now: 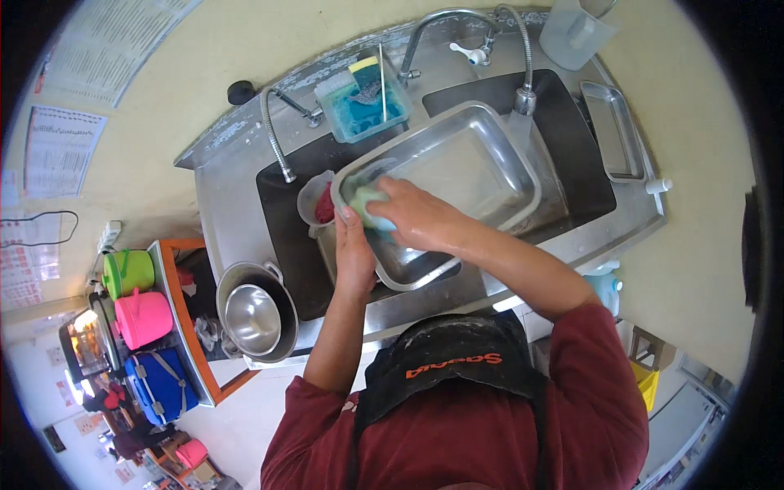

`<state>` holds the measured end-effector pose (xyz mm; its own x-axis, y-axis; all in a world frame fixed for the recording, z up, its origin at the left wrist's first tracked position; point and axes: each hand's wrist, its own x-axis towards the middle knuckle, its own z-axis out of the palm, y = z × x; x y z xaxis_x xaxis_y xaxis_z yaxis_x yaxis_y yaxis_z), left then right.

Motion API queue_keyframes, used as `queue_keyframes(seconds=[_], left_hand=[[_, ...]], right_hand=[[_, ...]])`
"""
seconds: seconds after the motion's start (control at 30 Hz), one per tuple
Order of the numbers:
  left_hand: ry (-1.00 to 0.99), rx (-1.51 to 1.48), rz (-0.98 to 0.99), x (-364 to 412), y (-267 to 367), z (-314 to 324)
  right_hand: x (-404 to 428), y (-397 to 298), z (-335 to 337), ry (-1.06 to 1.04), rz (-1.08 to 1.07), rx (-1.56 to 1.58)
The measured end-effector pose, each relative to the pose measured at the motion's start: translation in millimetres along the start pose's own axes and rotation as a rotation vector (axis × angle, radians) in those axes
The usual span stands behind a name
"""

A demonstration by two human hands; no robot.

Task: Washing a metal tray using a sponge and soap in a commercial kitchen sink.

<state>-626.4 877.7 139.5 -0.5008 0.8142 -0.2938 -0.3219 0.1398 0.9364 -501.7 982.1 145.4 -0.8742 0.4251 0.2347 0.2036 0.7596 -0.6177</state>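
Observation:
A rectangular stainless steel pan [456, 162] lies tilted across the double-bowl sink, over the divider between the basins. My left hand [355, 251] grips its near left corner, thumb up on the rim. In my right hand [407, 211] is a pale green sponge [367, 202], pressed against the pan's inner left end; the fingers partly cover it. Just left of that end, a translucent plastic container [312, 199] with something dark red in it sits in the left basin. Part of another metal vessel shows beneath the pan.
Behind the left basin stands a plastic tub [361, 113] of blue soapy water with a sponge and steel wool. A large pot [229, 285] holding a metal bowl [253, 318] rests at the counter's left end. Flexible faucets [275, 135] overhang the basins. At right are a shallow tray [612, 131] and a plastic pitcher [572, 40].

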Motion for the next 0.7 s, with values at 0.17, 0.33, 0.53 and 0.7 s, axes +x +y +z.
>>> queue_keyframes(seconds=[0.17,0.33,0.53,0.7], left_hand=[[0.057,0.031,0.06,3.4,17.1,-7.5],[0.049,0.342,0.216,4.1,26.5,-25.0],[0.065,0.164,0.16,-10.1,36.0,-44.4],[0.149,0.18,0.196,-34.8,42.8,-67.1]], right_hand=[[-26.4,-5.5,-21.5,-0.386,-0.02,-0.166],[-36.1,39.1,-35.2,-0.272,0.175,-0.434],[5.1,72.3,0.2,0.325,0.276,-0.526],[43.5,49.8,32.4,0.349,-0.209,-0.21]])
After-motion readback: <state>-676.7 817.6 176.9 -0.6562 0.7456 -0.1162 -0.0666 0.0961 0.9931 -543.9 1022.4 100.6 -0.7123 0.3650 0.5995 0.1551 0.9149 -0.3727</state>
